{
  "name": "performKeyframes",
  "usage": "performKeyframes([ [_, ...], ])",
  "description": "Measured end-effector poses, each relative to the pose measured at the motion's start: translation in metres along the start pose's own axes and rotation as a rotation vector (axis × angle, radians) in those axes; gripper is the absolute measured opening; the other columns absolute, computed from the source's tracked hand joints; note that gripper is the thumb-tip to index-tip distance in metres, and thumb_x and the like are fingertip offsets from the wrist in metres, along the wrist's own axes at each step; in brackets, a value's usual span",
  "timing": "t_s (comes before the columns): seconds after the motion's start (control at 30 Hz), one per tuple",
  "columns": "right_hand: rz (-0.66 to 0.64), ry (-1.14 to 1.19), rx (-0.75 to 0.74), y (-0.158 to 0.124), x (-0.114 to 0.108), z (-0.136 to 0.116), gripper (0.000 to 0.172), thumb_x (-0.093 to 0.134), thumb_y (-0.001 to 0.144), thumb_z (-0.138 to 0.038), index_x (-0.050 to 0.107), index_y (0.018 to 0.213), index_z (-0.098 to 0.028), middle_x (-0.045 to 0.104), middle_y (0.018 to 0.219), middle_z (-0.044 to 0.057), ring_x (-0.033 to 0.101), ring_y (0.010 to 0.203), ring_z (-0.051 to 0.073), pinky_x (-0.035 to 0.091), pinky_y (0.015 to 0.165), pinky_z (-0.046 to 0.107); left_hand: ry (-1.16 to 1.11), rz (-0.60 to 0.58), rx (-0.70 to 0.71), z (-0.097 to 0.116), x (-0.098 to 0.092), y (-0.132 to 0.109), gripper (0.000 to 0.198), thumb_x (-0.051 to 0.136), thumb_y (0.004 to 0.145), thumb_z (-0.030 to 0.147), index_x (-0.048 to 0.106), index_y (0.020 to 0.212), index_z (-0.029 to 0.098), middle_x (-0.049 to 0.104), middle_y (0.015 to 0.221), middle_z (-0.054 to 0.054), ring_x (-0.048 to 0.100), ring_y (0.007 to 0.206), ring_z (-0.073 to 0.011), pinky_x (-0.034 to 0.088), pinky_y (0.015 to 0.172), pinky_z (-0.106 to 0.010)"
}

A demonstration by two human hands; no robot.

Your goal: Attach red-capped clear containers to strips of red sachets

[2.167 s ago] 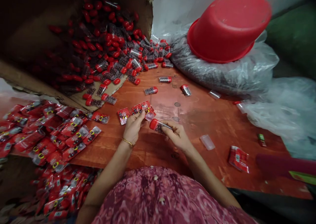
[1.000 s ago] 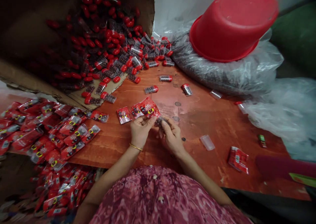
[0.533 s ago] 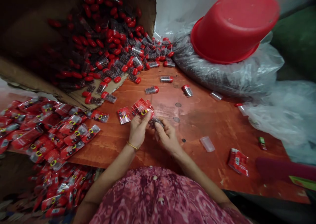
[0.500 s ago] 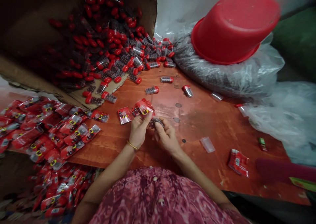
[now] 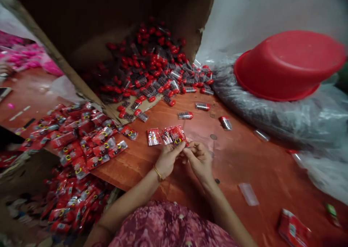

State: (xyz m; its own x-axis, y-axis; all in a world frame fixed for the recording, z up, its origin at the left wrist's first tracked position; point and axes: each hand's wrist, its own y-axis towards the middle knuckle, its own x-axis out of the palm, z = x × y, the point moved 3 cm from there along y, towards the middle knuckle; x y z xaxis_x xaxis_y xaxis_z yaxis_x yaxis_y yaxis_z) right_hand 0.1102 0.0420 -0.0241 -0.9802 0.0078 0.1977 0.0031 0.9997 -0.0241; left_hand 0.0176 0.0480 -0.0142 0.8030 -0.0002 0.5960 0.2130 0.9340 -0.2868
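Observation:
My left hand (image 5: 168, 160), a gold bangle at its wrist, grips a red printed packet (image 5: 178, 132) between thumb and fingers. My right hand (image 5: 199, 159) meets it at the packet's near corner, thumb and fingers pinched together there. Whether a small container is inside that end or under the fingers is hidden. Just left of the held packet, another red packet (image 5: 154, 136) lies on the table, and more red and clear wrapping shows between them. Clear tubes with red caps and dark contents, such as this tube (image 5: 185, 115), lie beyond my hands.
A tipped cardboard box (image 5: 67, 71) spills many red-capped tubes (image 5: 154, 73) onto the table (image 5: 231, 160). Filled red packets (image 5: 89, 141) are heaped at left, more below the edge. A red tub (image 5: 288, 65) rests upside down on a plastic sack (image 5: 261, 116). A clear piece (image 5: 248, 194) lies right.
My view has swung left, so everything sits further right and lower. The dark-filled clear container seen at my right fingers is now out of sight; both hands have closed together at the packet's end.

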Motion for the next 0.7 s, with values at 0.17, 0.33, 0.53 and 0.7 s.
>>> performKeyframes([
  [0.17, -0.143, -0.251, -0.128, 0.018, 0.008, -0.003, 0.024, 0.057, 0.079, -0.044, 0.053, 0.079, -0.02, 0.058, 0.059, -0.002, 0.053, 0.049, 0.01, 0.046, 0.046, 0.022, 0.358, 0.182, 0.163, 0.022, -0.044, -0.02, 0.037, 0.057, 0.077, 0.046, 0.066, 0.085, 0.012, 0.067, 0.072, -0.006, 0.062, 0.067, -0.0156, 0.05, 0.066, -0.028],
  [0.33, -0.323, -0.914, -0.519, 0.086, 0.061, -0.033, 0.032, 0.048, 0.083, -0.048, 0.057, 0.092, -0.019, 0.065, 0.085, 0.01, 0.059, 0.078, 0.023, 0.048, 0.069, 0.037, 1.389, 0.614, 0.576, 0.047, -0.122, -0.072, 0.025, 0.055, 0.079, 0.034, 0.067, 0.092, 0.016, 0.07, 0.094, -0.011, 0.063, 0.095, -0.0275, 0.044, 0.091, -0.048],
  [0.53, -0.619, -1.278, -1.002, 0.165, 0.243, -0.056, 0.054, 0.053, 0.079, -0.042, 0.048, 0.123, -0.011, 0.047, 0.13, 0.02, 0.04, 0.117, 0.034, 0.034, 0.095, 0.048, 1.909, 0.616, 0.846, 0.032, -0.158, -0.092, 0.036, 0.054, 0.078, 0.016, 0.055, 0.114, 0.015, 0.057, 0.125, -0.013, 0.045, 0.124, -0.027, 0.038, 0.1, -0.047],
  [0.7, -0.695, -1.412, -1.127, 0.204, 0.348, -0.033, 0.065, 0.06, 0.072, -0.034, 0.041, 0.131, -0.013, 0.034, 0.141, 0.02, 0.022, 0.13, 0.04, 0.013, 0.102, 0.063, 1.916, 0.665, 0.858, 0.027, -0.175, -0.078, 0.046, 0.049, 0.078, 0.017, 0.047, 0.123, 0.008, 0.058, 0.122, -0.016, 0.034, 0.132, -0.0216, 0.031, 0.106, -0.039],
])
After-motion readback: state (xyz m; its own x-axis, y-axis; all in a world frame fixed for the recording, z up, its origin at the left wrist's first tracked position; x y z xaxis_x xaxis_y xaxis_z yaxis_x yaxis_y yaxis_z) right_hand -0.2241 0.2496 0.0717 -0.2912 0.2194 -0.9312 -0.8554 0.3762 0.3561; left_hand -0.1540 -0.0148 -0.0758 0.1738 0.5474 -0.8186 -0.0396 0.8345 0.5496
